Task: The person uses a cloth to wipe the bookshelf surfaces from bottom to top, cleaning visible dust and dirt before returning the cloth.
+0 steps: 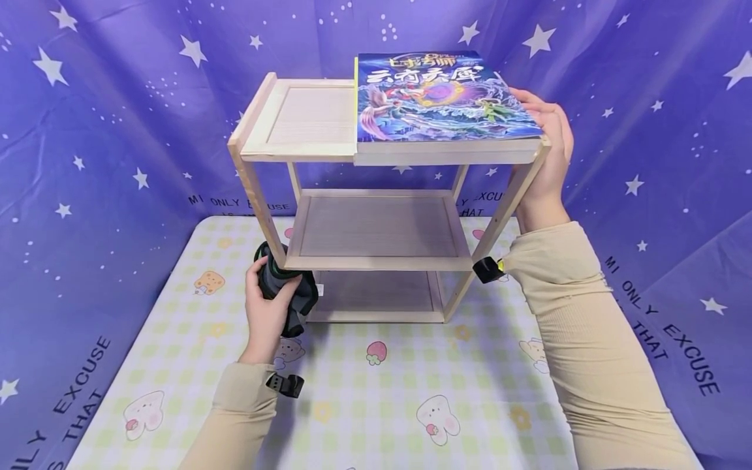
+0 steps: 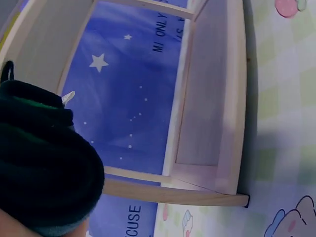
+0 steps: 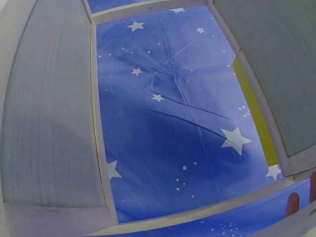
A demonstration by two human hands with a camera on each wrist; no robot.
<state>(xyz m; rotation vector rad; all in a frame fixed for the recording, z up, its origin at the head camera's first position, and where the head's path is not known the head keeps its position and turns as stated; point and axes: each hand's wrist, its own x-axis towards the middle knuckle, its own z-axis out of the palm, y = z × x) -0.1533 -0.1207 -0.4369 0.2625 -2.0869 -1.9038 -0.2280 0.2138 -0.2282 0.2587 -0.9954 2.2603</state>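
A pale wooden three-tier shelf [image 1: 378, 228] stands on the table. A thick book [image 1: 440, 108] with a colourful illustrated cover lies on the right part of its top tier, overhanging the front edge slightly. My left hand [image 1: 270, 313] grips a rolled dark cloth [image 1: 302, 297] with green trim beside the shelf's front left post, below the middle tier. A small white tag [image 2: 69, 97] sticks out of the roll. My right hand [image 1: 549, 147] holds the top right side of the shelf next to the book, fingers towards the back. Fingertips [image 3: 293, 203] show past the side rail in the right wrist view.
The table [image 1: 376, 405] has a green-and-white checked cloth printed with cartoon figures. A purple curtain [image 1: 141, 130] with white stars hangs behind and at both sides. The shelf's lowest tier [image 1: 378, 294] sits low, close over the tabletop.
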